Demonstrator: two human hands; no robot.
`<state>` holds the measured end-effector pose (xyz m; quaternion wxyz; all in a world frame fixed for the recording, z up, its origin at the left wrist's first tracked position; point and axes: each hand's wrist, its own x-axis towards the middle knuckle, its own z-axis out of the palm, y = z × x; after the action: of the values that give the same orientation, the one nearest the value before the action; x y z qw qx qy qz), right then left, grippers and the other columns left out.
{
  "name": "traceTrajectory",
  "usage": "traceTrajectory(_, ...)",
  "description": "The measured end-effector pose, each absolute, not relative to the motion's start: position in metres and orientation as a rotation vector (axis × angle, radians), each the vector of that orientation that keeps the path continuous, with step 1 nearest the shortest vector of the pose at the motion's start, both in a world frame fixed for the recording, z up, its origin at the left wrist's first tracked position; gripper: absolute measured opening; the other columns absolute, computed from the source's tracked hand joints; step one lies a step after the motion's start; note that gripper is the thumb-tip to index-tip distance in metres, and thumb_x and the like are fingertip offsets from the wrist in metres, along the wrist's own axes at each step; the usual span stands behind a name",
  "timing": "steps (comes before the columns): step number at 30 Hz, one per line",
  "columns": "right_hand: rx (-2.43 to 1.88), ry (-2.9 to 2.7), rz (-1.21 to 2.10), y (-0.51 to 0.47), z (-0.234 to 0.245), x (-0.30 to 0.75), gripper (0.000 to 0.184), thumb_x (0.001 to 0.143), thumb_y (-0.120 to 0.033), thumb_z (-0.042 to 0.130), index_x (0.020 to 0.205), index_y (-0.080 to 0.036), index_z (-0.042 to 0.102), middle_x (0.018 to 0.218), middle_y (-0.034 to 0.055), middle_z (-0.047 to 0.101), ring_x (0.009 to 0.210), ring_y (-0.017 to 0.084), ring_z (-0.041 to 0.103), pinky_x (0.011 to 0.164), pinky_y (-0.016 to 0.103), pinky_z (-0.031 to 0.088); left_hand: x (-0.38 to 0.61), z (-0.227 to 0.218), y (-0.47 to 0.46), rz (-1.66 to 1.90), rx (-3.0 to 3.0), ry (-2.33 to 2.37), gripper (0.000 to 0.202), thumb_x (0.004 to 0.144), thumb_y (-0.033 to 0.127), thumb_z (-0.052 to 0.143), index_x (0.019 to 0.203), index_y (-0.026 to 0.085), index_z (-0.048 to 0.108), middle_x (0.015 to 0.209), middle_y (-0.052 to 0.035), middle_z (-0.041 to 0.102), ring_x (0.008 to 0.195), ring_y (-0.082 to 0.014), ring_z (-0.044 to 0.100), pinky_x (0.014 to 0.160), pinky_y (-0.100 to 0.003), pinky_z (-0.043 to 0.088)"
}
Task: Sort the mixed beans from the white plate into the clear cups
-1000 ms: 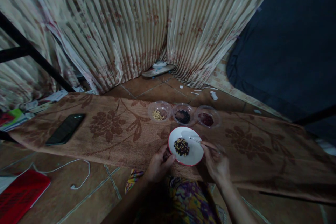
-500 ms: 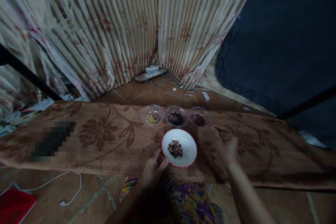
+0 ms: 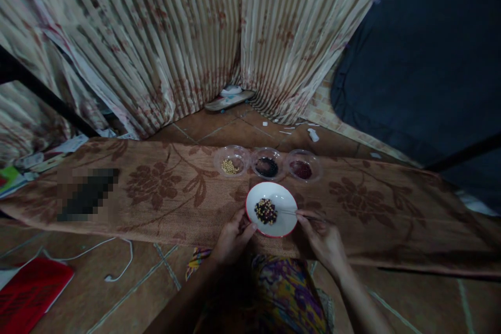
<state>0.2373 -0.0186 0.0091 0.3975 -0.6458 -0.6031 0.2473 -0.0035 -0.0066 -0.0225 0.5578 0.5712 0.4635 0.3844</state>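
Note:
My left hand (image 3: 234, 237) grips the near left rim of a white bowl (image 3: 287, 203) with a red edge. A small heap of mixed beans (image 3: 265, 211), dark and pale yellow, lies in the bowl's left half. From the right, my right hand (image 3: 323, 237) pinches what look like thin metal tweezers (image 3: 287, 212). Their tips reach over the bowl, close beside the heap; whether they hold a bean cannot be made out. Beyond the bowl stand clear plastic cups in a row: one with yellow beans (image 3: 229, 167), one with black beans (image 3: 266, 167), one with dark red beans (image 3: 301, 169).
A brown flowered cloth (image 3: 156, 188) covers the low table. At its left lies a pixelated dark object (image 3: 90, 195). Behind are striped curtains (image 3: 195, 36) and a skateboard (image 3: 229, 100) on the tiled floor. A red bag (image 3: 37, 292) and white cable (image 3: 127, 255) lie at lower left.
My right hand has moved from beside the red-bean cup down and left, bringing the tweezers over the bowl. My left hand still holds the rim. The view has shifted slightly.

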Motion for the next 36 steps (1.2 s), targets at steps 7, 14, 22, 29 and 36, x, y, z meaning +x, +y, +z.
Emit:
traceTrajectory(7,-1.624,-1.683,0.499,-0.013,0.007,0.226,0.034,0.087,-0.050,0.051,0.085,-0.023,0.071,0.092,0.0069,0.072,0.092,0.024,0.064,0.085,0.040,0.048,-0.003,-0.029,-0.008,0.928,1.368,1.075,0.042,0.089,0.035,0.054,0.126,0.017,0.051,0.104,-0.0062,0.068,0.092,-0.0185,0.062,0.084,-0.028,0.049)
traceTrajectory(14,-1.615,-1.721,0.488,-0.014,0.003,0.226,0.031,0.089,-0.047,0.050,0.087,-0.023,0.070,0.092,0.0055,0.072,0.092,0.024,0.062,0.084,0.039,0.046,-0.004,-0.027,-0.007,0.909,1.393,1.094,0.040,0.089,0.035,0.054,0.125,0.017,0.052,0.095,-0.0039,0.067,0.084,-0.0165,0.060,0.078,-0.026,0.048)
traceTrajectory(22,-1.616,-1.733,0.430,-0.009,0.001,0.227,0.030,0.089,-0.045,0.050,0.083,-0.023,0.070,0.088,0.0055,0.071,0.088,0.023,0.063,0.084,0.040,0.045,-0.007,-0.026,-0.008,0.872,1.456,1.180,0.042,0.088,0.035,0.054,0.126,0.018,0.052,0.079,0.0005,0.059,0.072,-0.0142,0.054,0.067,-0.023,0.043)
traceTrajectory(29,-1.623,-1.625,0.476,-0.010,0.009,0.231,0.032,0.087,-0.047,0.051,0.085,-0.022,0.071,0.091,0.0074,0.072,0.090,0.024,0.064,0.081,0.039,0.048,-0.007,-0.021,-0.007,0.868,1.460,1.201,0.040,0.087,0.037,0.055,0.123,0.019,0.055,0.077,0.0011,0.058,0.070,-0.0142,0.054,0.067,-0.023,0.044)
traceTrajectory(36,-1.524,-1.422,0.201,0.030,0.048,0.265,0.029,0.085,-0.044,0.056,0.082,-0.019,0.072,0.089,0.0088,0.073,0.087,0.022,0.065,0.081,0.037,0.050,-0.007,-0.023,-0.007,0.872,1.412,1.176,0.042,0.088,0.038,0.054,0.125,0.019,0.053,0.086,-0.0021,0.066,0.081,-0.0174,0.060,0.078,-0.026,0.048)
